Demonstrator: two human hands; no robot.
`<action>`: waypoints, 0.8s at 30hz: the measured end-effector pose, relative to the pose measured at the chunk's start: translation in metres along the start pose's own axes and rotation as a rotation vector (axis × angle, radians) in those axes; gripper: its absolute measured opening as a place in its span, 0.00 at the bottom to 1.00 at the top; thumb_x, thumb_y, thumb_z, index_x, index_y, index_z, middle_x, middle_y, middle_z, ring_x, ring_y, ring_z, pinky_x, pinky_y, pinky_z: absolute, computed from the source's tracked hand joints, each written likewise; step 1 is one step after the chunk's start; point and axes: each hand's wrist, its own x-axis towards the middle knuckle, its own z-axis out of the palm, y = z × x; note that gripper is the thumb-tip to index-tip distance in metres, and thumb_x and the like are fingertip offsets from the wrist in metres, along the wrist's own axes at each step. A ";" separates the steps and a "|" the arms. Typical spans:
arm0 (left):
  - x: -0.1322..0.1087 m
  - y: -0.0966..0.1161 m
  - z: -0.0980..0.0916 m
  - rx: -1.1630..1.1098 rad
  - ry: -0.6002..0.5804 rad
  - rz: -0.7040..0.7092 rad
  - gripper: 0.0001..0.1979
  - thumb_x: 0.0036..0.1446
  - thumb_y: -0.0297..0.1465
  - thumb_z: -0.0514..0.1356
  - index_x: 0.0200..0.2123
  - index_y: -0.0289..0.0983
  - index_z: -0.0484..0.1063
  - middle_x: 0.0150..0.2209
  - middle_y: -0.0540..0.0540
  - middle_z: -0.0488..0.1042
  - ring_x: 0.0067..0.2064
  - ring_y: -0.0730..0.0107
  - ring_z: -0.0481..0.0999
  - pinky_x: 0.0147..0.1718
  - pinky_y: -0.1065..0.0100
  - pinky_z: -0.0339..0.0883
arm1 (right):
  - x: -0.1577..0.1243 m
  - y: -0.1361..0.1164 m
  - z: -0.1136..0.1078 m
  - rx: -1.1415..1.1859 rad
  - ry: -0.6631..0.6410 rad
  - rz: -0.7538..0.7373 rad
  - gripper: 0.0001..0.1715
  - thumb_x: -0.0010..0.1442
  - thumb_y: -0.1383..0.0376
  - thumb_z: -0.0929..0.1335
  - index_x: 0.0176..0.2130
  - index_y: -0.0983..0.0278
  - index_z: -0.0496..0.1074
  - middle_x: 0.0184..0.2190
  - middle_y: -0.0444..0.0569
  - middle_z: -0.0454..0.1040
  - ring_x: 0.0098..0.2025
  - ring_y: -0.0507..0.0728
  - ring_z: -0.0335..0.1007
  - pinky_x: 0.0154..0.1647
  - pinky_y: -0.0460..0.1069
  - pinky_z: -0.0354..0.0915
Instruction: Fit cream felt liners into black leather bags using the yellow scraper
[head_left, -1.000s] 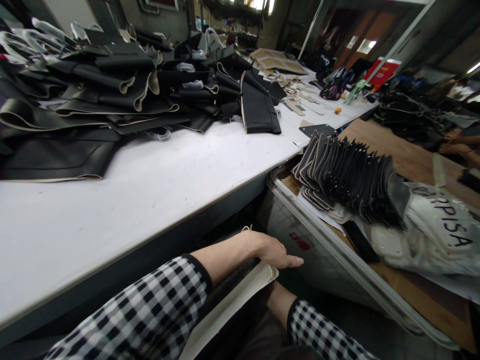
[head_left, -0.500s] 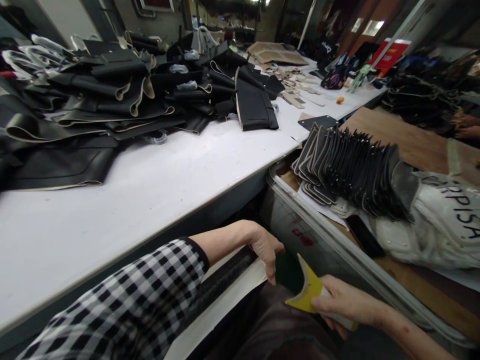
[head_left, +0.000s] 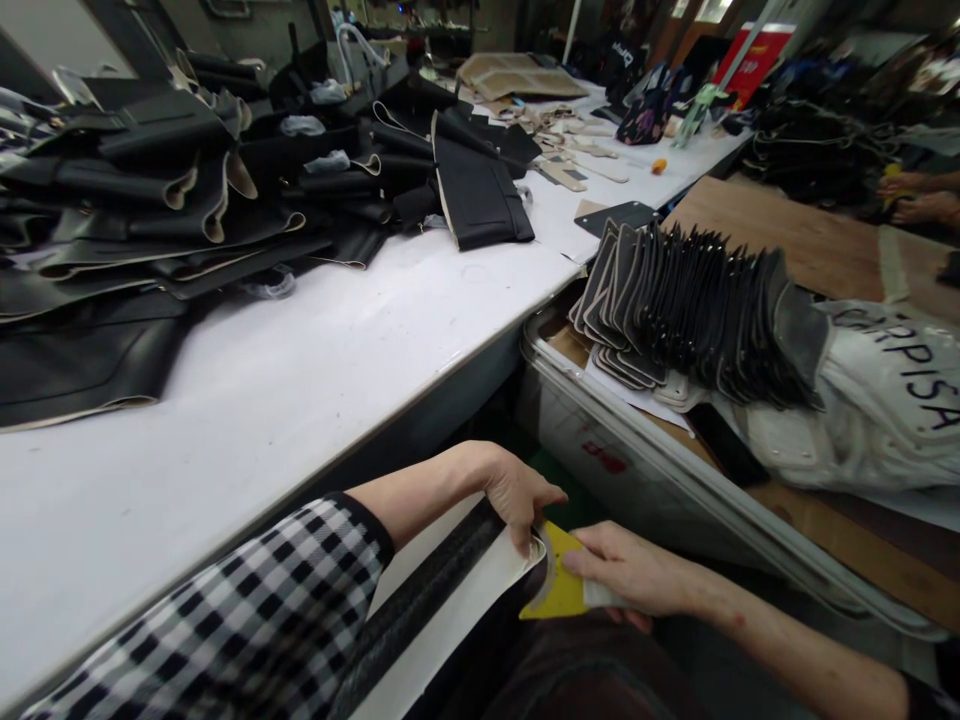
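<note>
Low in front of me, my left hand (head_left: 511, 490) grips the end of a leather piece (head_left: 442, 608), cream-white with a dark strip along it, which lies over my lap. The thumb presses on its white end, and the index finger points out to the right. My right hand (head_left: 634, 572) is closed round the pale handle of a yellow tool (head_left: 562, 592) with a hollow, crescent-shaped edge. That curved edge sits against the rounded end of the leather piece, just below my left fingers. Part of the left fingers is hidden.
On the white table (head_left: 360, 340) lies a heap of black leather bag pieces (head_left: 187, 170). At right, a row of dark flaps (head_left: 690, 310), a phone (head_left: 726, 445) and a white lettered bag (head_left: 892, 400) lie on a plastic bin (head_left: 585, 400). Another person's hands (head_left: 926, 195) show far right.
My right hand has moved left, bringing the yellow tool's curved edge up to the leather end. My left hand keeps its hold. The view has shifted slightly to the right.
</note>
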 end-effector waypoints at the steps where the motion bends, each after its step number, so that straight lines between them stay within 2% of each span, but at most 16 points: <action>1: 0.000 0.000 -0.001 -0.013 -0.051 -0.005 0.56 0.42 0.26 0.66 0.68 0.23 0.35 0.59 0.30 0.68 0.58 0.57 0.71 0.51 0.69 0.67 | 0.001 -0.001 0.000 0.002 0.001 0.005 0.25 0.65 0.46 0.59 0.38 0.65 0.67 0.20 0.43 0.71 0.13 0.47 0.61 0.10 0.39 0.55; 4: -0.002 0.001 -0.003 -0.038 -0.109 -0.012 0.54 0.47 0.28 0.64 0.68 0.23 0.32 0.62 0.28 0.62 0.61 0.56 0.68 0.55 0.67 0.64 | 0.002 -0.002 0.003 0.023 -0.007 0.020 0.25 0.65 0.46 0.59 0.39 0.64 0.68 0.19 0.43 0.70 0.13 0.48 0.62 0.10 0.39 0.56; 10: 0.000 -0.006 -0.003 -0.067 -0.103 0.017 0.53 0.46 0.30 0.64 0.69 0.24 0.36 0.60 0.31 0.67 0.58 0.55 0.71 0.53 0.63 0.66 | 0.004 -0.004 0.010 0.068 0.004 0.078 0.26 0.65 0.45 0.58 0.41 0.65 0.67 0.18 0.43 0.70 0.12 0.48 0.61 0.08 0.39 0.54; 15: 0.006 -0.015 -0.001 -0.056 -0.039 0.063 0.52 0.42 0.30 0.65 0.68 0.31 0.45 0.53 0.39 0.75 0.53 0.54 0.75 0.49 0.63 0.69 | 0.007 -0.002 0.016 0.151 -0.001 0.096 0.25 0.65 0.45 0.59 0.41 0.64 0.66 0.17 0.42 0.69 0.11 0.49 0.61 0.08 0.40 0.57; 19: 0.008 -0.019 -0.002 -0.007 -0.027 0.083 0.50 0.42 0.31 0.65 0.67 0.29 0.49 0.52 0.39 0.76 0.53 0.54 0.75 0.49 0.63 0.69 | 0.008 -0.005 0.022 0.220 0.002 0.100 0.26 0.64 0.44 0.60 0.40 0.64 0.66 0.16 0.42 0.69 0.10 0.49 0.60 0.08 0.40 0.57; 24: 0.009 -0.022 -0.004 0.016 0.014 0.111 0.45 0.41 0.32 0.66 0.64 0.32 0.58 0.51 0.42 0.77 0.52 0.53 0.76 0.49 0.63 0.68 | 0.010 -0.008 0.036 0.286 0.062 0.115 0.28 0.63 0.42 0.60 0.40 0.64 0.66 0.15 0.41 0.68 0.10 0.49 0.59 0.08 0.41 0.57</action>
